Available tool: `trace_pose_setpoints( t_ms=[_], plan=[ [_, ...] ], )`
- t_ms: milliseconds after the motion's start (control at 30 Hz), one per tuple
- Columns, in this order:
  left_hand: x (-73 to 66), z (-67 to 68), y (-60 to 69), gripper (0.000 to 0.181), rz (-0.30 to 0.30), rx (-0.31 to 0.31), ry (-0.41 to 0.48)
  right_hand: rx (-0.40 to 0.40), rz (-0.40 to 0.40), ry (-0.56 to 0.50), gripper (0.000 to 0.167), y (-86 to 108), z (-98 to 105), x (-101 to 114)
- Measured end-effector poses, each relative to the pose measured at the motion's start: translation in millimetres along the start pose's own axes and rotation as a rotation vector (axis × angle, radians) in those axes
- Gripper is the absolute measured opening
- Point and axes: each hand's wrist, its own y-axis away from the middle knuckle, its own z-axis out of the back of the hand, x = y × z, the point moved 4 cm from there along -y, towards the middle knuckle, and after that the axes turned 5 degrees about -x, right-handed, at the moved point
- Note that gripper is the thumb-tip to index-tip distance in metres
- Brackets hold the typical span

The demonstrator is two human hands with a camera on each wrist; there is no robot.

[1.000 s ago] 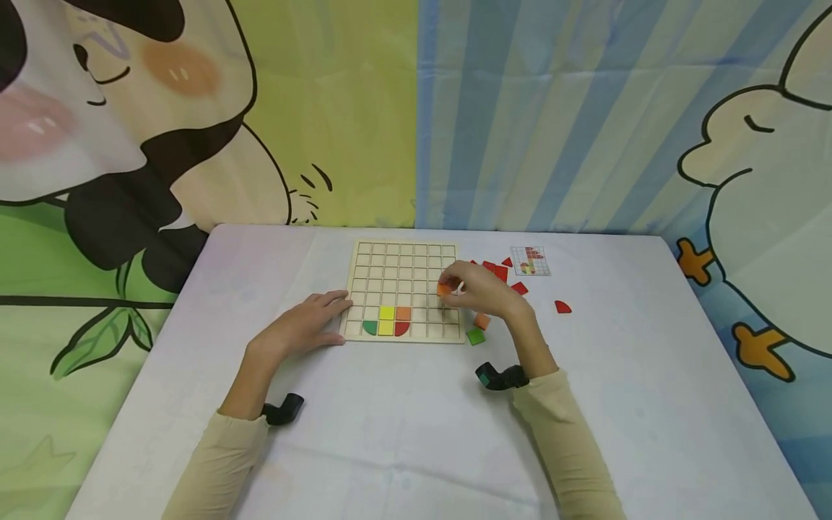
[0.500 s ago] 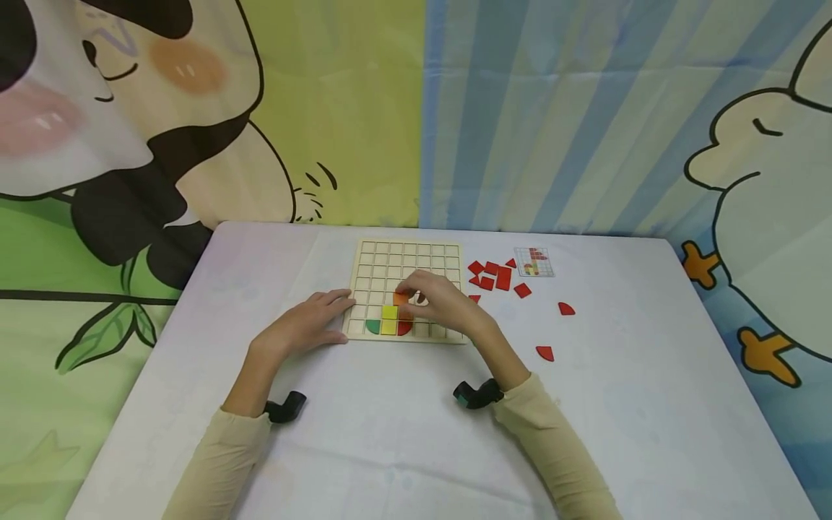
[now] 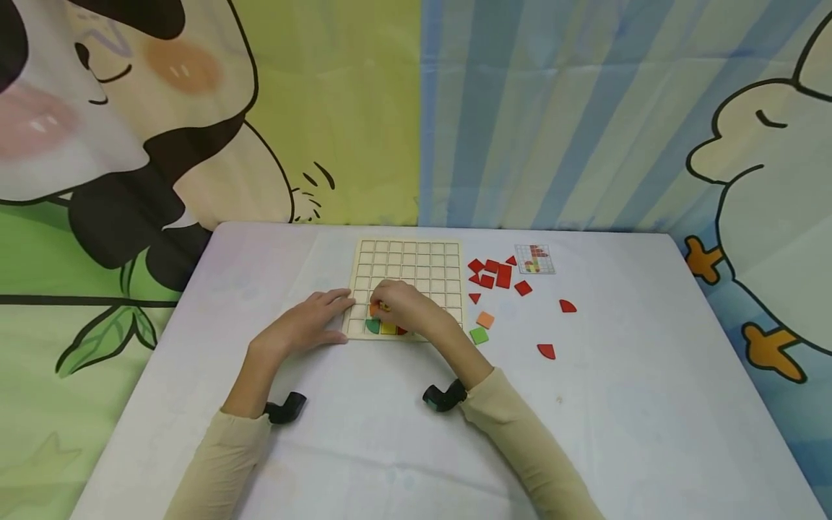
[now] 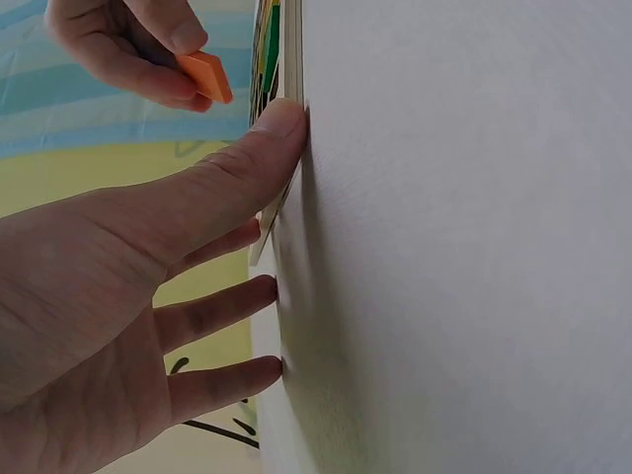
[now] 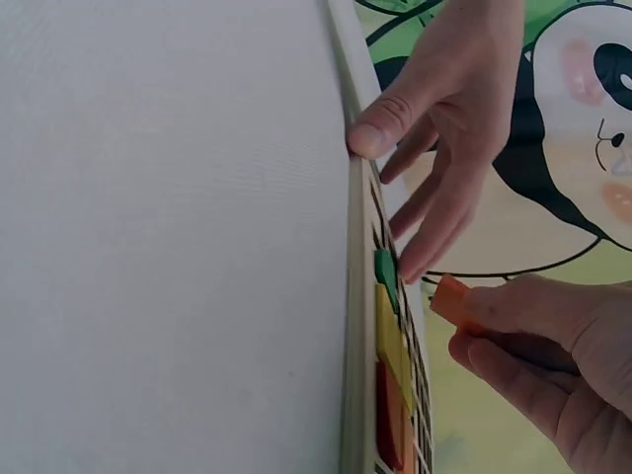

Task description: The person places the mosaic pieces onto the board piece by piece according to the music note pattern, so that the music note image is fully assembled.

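Observation:
A pale wooden grid board [image 3: 409, 254] lies on the white table. Thumb and fingers of my right hand [image 3: 411, 306] pinch an orange square tile [image 5: 450, 299], held just above the board's lower left; both wrist views show it apart from the surface. In the near row sit a green quarter-round tile [image 3: 373, 326], a yellow tile [image 3: 388, 328] and a red quarter-round tile [image 5: 388, 420]. My right hand covers part of these in the head view. At the board's left edge my left hand [image 3: 302, 321] rests with fingers extended, its thumb touching the near corner.
Right of the board lie several red tiles [image 3: 503, 276], a loose orange tile [image 3: 484, 319] and a light green tile [image 3: 479, 335]. Two red quarter-rounds [image 3: 546, 352] lie farther right. A small printed pattern card [image 3: 535, 259] is at the back.
My right hand has carried the orange tile leftward across the board, from its right side to above the green and yellow tiles. My left hand has stayed at the board's edge.

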Motion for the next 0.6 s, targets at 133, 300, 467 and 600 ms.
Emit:
trace_pose_setpoints(
  t_ms=[133, 300, 467, 600],
  plan=[
    [0.2, 0.1, 0.6, 0.073, -0.002, -0.004, 0.004, -0.015, 0.007, 0.015, 0.011, -4.0, -5.3, 0.6],
    [-0.4, 0.7, 0.2, 0.073, -0.017, -0.017, 0.005, -0.02, 0.007, 0.044, 0.012, -6.6, -10.3, -0.6],
    [0.4, -0.6, 0.1, 0.073, -0.012, -0.014, 0.006, -0.034, -0.006, 0.044, 0.012, -7.8, -13.5, -2.0],
    [1.3, -1.4, 0.1, 0.073, -0.008, -0.014, 0.006, -0.054, -0.024, 0.042, 0.011, -9.1, -16.1, -2.3]
  ],
)
